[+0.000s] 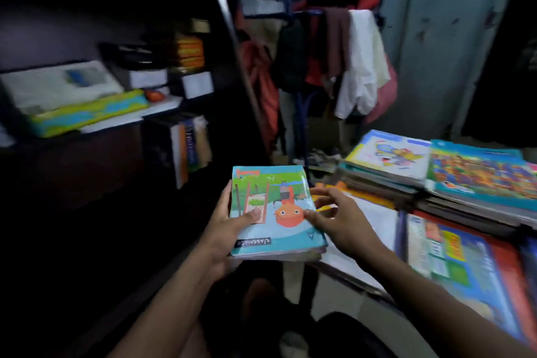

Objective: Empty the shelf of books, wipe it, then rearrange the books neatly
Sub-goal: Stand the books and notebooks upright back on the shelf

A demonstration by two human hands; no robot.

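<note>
L hand [229,227] grips a small stack of notebooks [274,212] w/ thumb clamped on cover, R hand [340,221] fingers spread, steadying its edge, btwn shelf [87,131] & book piles [436,177] — prob restocking step; next: slot it upright by the standing books [189,148].

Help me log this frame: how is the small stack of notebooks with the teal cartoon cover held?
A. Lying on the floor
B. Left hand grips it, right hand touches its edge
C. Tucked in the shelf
B: the left hand grips the small stack of notebooks with the teal cartoon cover from its left side, thumb on the cover, while the right hand touches its right edge.
</note>
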